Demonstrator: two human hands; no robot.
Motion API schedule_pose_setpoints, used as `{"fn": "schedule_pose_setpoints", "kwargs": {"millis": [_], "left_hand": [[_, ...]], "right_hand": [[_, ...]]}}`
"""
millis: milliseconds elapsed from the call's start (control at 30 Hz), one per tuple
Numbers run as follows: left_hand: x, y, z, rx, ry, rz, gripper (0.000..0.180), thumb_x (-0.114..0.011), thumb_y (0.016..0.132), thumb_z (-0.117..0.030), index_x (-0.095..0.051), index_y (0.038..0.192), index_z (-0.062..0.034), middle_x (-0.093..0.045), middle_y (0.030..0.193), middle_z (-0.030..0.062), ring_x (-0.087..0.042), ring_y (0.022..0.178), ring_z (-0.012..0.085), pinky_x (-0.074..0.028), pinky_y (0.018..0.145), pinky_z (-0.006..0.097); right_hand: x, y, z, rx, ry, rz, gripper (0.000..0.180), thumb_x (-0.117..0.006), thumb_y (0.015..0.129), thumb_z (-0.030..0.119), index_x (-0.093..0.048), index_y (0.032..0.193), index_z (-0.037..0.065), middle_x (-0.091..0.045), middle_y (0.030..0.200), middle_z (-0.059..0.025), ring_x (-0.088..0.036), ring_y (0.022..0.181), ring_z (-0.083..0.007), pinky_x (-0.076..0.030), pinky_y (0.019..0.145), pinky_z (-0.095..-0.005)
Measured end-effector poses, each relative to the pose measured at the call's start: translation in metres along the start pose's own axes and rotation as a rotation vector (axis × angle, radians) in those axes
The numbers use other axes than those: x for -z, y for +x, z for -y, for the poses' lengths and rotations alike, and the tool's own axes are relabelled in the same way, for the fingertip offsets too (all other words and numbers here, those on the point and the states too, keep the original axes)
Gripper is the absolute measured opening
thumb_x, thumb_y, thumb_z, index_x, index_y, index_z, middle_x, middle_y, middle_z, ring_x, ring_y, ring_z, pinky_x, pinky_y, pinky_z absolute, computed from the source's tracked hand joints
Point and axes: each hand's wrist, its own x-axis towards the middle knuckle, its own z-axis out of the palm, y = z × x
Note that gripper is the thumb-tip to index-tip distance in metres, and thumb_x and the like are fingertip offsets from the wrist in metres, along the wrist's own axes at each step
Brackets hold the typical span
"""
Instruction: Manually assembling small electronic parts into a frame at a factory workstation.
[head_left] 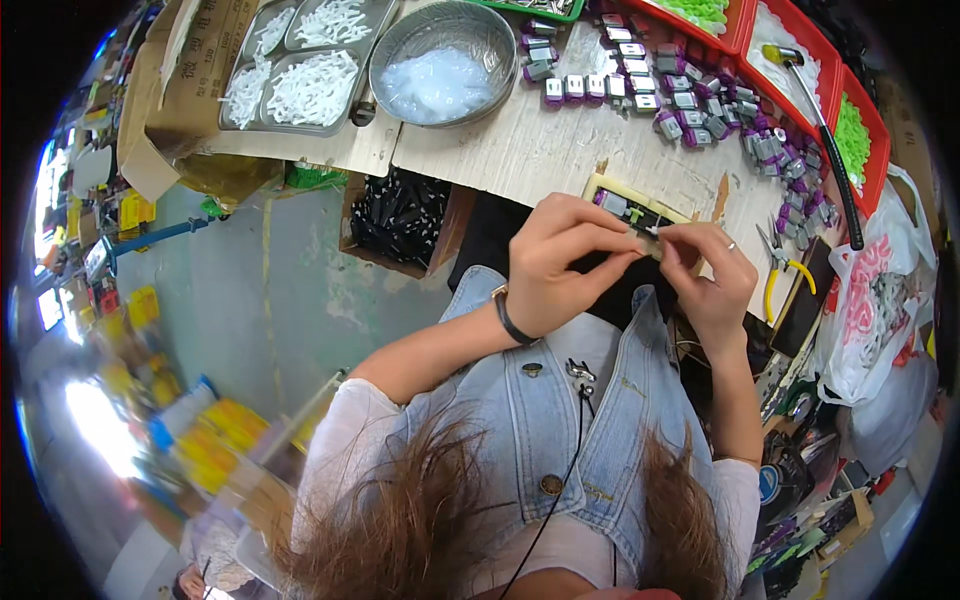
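Cream-coloured and single, a long holder (640,192) sits just right of centre, at the near edge of the pale surface (470,150). One black housing (652,219) lies in it, carrying one grey-and-purple motor (611,203) and one small green part (635,214). Two hands work there: the left hand (550,262) and the right hand (708,278) both have thumb and fingertips drawn in close at the holder's lower edge; I cannot tell whether either pinches some tiny piece. One ring shows on the right hand, one dark band (512,318) on the left wrist.

Dozens of loose motors (690,117), too crowded to count exactly, spread across the upper right. Beyond them lie three red trays (740,35), two with green pieces and one with white, and one black-handled tool (833,160) leans across them. One pair of yellow-handled pliers (772,290) lies lower right. Upper left are one four-section metal tray (262,62) of white pieces and one round metal bowl (505,85); below stands one box (455,230) of black parts.
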Motion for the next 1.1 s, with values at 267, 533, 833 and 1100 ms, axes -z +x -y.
{"fn": "schedule_pose_setpoints", "kwargs": {"millis": [267, 533, 833, 1100], "left_hand": [[-0.010, 0.005, 0.030, -0.371, 0.185, 0.130, 0.019, -0.076, 0.071, -0.003, -0.071, 0.090, -0.0045, -0.071, 0.097, 0.0072, -0.067, 0.099, 0.0241, -0.052, 0.088, 0.038], [-0.008, 0.006, 0.041, -0.507, 0.224, 0.186, 0.020, -0.071, 0.075, -0.002, -0.069, 0.095, 0.0000, -0.070, 0.103, 0.0111, -0.067, 0.101, 0.0260, -0.053, 0.092, 0.040], [-0.008, 0.006, 0.044, -0.480, 0.176, 0.197, 0.018, -0.073, 0.074, 0.001, -0.069, 0.092, -0.0010, -0.070, 0.105, 0.0116, -0.067, 0.104, 0.0278, -0.053, 0.092, 0.041], [-0.004, 0.005, 0.040, -0.489, 0.220, 0.235, 0.019, -0.071, 0.075, 0.002, -0.067, 0.093, -0.0006, -0.069, 0.108, 0.0121, -0.066, 0.106, 0.0286, -0.052, 0.093, 0.041]], "right_hand": [[-0.011, 0.006, -0.003, 0.000, -0.091, 0.047, 0.014, -0.073, 0.077, -0.003, -0.068, 0.089, 0.001, -0.067, 0.080, -0.0082, -0.067, 0.067, -0.0169, -0.054, 0.060, -0.0256], [-0.004, 0.011, 0.006, -0.112, -0.166, 0.133, 0.022, -0.073, 0.078, 0.002, -0.071, 0.100, 0.005, -0.066, 0.078, -0.0082, -0.065, 0.062, -0.0178, -0.052, 0.057, -0.0278], [0.000, 0.015, -0.004, 0.062, -0.179, 0.175, 0.025, -0.072, 0.076, -0.001, -0.070, 0.100, 0.005, -0.062, 0.076, -0.0090, -0.063, 0.065, -0.0252, -0.051, 0.057, -0.0336], [0.063, 0.036, -0.033, 0.000, -0.182, 0.008, 0.017, -0.067, 0.081, 0.011, -0.072, 0.097, 0.007, -0.068, 0.081, -0.0096, -0.067, 0.068, -0.0219, -0.052, 0.064, -0.0339]]}}
